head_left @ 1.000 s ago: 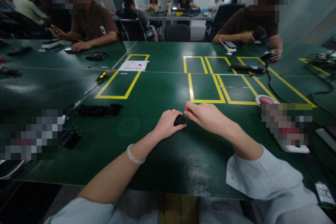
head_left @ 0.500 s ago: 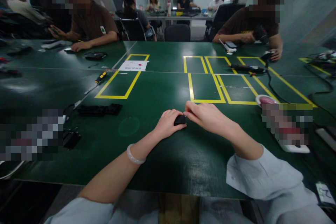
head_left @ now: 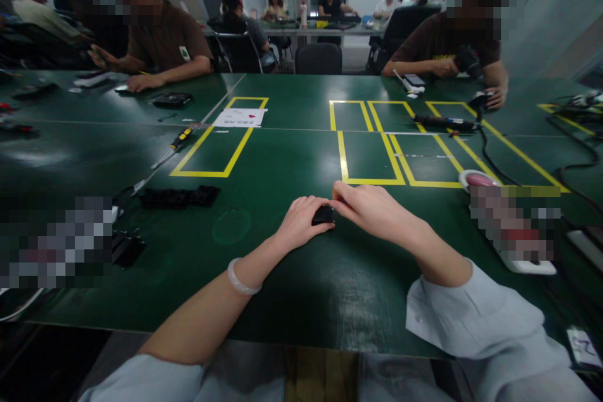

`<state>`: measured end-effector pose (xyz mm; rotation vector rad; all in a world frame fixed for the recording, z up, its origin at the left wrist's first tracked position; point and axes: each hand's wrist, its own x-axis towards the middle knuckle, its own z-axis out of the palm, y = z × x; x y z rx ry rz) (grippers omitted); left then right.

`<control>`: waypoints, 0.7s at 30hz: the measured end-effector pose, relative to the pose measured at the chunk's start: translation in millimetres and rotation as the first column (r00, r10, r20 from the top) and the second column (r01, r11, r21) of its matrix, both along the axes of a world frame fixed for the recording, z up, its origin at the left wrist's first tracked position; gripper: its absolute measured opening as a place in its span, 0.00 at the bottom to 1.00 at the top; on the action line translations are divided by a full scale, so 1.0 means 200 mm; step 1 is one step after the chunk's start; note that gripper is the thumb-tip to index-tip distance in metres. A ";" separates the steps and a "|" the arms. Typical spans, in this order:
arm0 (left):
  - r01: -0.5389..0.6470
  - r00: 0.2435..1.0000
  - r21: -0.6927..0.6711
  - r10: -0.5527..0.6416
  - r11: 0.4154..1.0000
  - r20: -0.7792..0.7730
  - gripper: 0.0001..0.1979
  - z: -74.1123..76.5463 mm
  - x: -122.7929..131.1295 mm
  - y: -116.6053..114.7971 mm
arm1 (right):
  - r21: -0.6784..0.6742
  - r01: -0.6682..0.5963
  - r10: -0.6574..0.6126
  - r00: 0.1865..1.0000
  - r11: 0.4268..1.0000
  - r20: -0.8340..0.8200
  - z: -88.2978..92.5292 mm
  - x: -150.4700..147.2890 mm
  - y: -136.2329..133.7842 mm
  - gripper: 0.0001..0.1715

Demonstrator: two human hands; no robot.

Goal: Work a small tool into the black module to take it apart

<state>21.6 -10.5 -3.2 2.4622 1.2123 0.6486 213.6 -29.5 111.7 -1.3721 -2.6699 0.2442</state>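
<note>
A small black object [head_left: 323, 215] lies on the green table [head_left: 292, 289] in front of me. My left hand [head_left: 299, 224] curls over its left side and grips it; a pale bangle is on that wrist. My right hand [head_left: 370, 208] comes in from the right with its fingers pinched together at the object's top right edge. What the fingertips press or hold there is too small to make out.
Yellow taped rectangles [head_left: 372, 160] mark the table beyond my hands. A black flat part [head_left: 179, 196] and a screwdriver [head_left: 174, 145] lie to the left, a white paper [head_left: 238, 117] farther back. Cables and a white device [head_left: 518, 251] are at the right. People sit across the table.
</note>
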 end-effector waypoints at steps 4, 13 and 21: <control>-0.005 1.000 -0.007 0.005 1.000 -0.011 0.20 0.01 0.00 0.00 | 0.006 -0.003 0.003 1.000 1.000 0.005 0.00 0.00 0.00 0.14; 0.011 0.999 0.016 -0.011 1.000 -0.031 0.20 0.01 0.00 0.00 | 0.021 -0.031 0.031 0.999 0.999 -0.024 -0.01 0.01 0.00 0.10; 0.011 0.999 0.033 -0.010 0.999 -0.039 0.20 -0.01 -0.01 0.00 | 0.034 -0.003 0.004 1.000 0.999 -0.029 -0.01 0.01 0.00 0.12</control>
